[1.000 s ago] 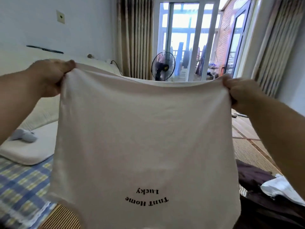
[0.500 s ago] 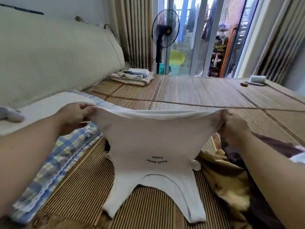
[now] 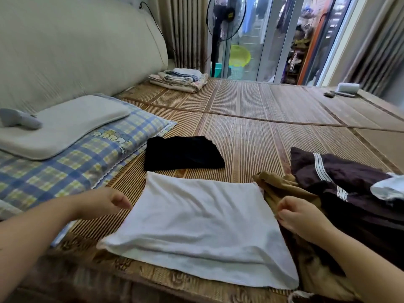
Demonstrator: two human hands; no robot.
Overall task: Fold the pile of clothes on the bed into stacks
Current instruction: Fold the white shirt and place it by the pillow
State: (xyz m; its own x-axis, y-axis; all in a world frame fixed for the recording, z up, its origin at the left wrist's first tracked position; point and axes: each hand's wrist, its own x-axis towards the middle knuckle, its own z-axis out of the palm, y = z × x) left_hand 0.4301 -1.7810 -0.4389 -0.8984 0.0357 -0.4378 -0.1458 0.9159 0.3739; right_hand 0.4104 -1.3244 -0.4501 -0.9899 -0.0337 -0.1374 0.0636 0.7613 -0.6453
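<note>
A: Left hand: fingers loosely curled, nothing in it, thumb tip right at the left edge of the white shirt.
B: Right hand?
A: Fingers curled at the shirt's right edge, over the tan garment. Can't tell if it pinches either cloth.
B: Shirt position?
A: Folded into a flat rectangle, between both hands, lying on the woven mat, near side.
B: Other pieces?
A: Folded black garment just beyond the shirt, not touching it. Unfolded pile to the right: the tan garment touches the shirt's right edge, and a dark brown garment with white stripes lies beside and partly over it.
B: Containers?
A: Lime basin past the glass door, beside the fan pole. Contents not visible.
B: Anything stacked?
A: Folded stack of blankets at the far end of the mat, well apart from the shirt.
</note>
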